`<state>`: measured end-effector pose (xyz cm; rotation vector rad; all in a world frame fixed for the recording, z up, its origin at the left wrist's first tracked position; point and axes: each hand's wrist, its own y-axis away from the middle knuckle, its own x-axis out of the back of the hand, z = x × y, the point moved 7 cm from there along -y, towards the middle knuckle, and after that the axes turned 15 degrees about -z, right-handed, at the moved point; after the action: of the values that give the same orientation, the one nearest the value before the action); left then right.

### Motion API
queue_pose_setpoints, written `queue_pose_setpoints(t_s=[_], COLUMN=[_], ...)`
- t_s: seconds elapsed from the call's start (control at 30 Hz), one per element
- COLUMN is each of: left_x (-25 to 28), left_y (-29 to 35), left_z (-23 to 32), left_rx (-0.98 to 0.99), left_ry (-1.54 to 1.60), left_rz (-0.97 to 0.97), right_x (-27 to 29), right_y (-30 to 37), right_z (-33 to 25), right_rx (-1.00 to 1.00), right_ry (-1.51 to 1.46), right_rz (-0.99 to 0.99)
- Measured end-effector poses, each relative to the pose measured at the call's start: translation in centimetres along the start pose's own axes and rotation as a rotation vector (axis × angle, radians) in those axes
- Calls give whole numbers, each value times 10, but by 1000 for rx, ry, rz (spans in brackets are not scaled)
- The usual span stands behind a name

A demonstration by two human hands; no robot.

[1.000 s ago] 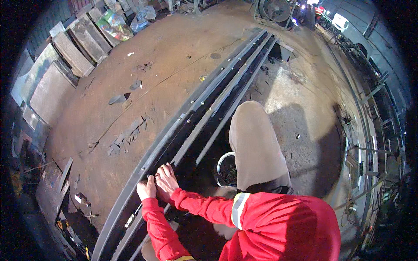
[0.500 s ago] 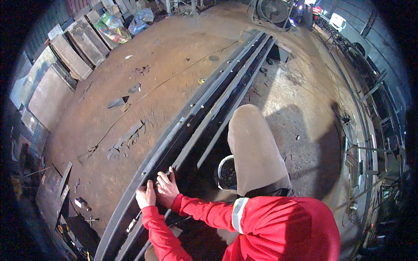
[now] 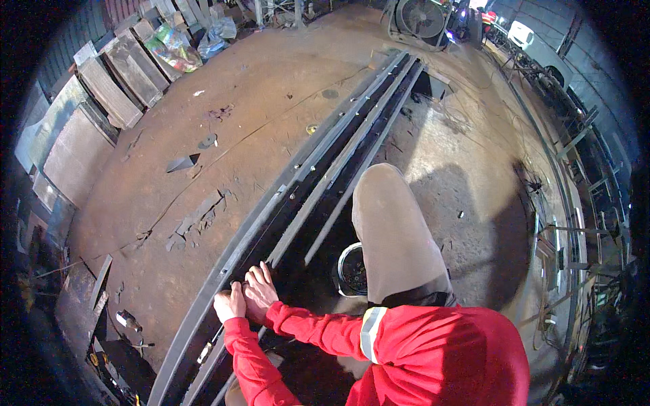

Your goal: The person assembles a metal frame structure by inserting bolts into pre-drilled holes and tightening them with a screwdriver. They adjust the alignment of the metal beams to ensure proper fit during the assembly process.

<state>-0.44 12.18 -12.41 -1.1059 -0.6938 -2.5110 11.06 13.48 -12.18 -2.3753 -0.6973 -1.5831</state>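
Long dark steel beams (image 3: 269, 189) run from my lower left to the far middle, with several small shiny bolts or nuts along them. At the near part of the beams my left hand (image 3: 231, 303) is closed, its thumb side against my other hand. Pressed close beside it, my right hand (image 3: 259, 292) has its fingers curled together over the beam's inner side. Whatever small thing both hands may hold is hidden by the fingers. A white-rimmed bucket (image 3: 343, 277) with dark small pieces inside stands right of the hands, next to my knee.
Flat metal panels (image 3: 74, 149) lean along the left side, near plastic bags (image 3: 173, 49). A large fan (image 3: 420, 19) stands at the far end. Metal scraps (image 3: 196, 220) and a cable (image 3: 223, 152) lie on the brown floor. Racks of metal bars (image 3: 575, 230) line the right.
My left hand has shifted slightly right, closer against my right hand. The right fingers have drawn together a little. The beams stay in place.
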Motion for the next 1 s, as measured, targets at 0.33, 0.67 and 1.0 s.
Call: queue_pose_setpoints(t_s=[0.33, 0.67, 1.0], left_x=[-1, 12, 19], left_y=[0, 13, 13], left_z=[6, 9, 10], left_rx=[2, -27, -63], left_ry=[-19, -20, 3], left_rz=[2, -47, -45], right_x=[-18, -4, -11], right_y=[-4, 8, 0], right_z=[10, -2, 2], right_rx=[50, 114, 41], right_ry=[22, 73, 7], right_rz=[241, 224, 129])
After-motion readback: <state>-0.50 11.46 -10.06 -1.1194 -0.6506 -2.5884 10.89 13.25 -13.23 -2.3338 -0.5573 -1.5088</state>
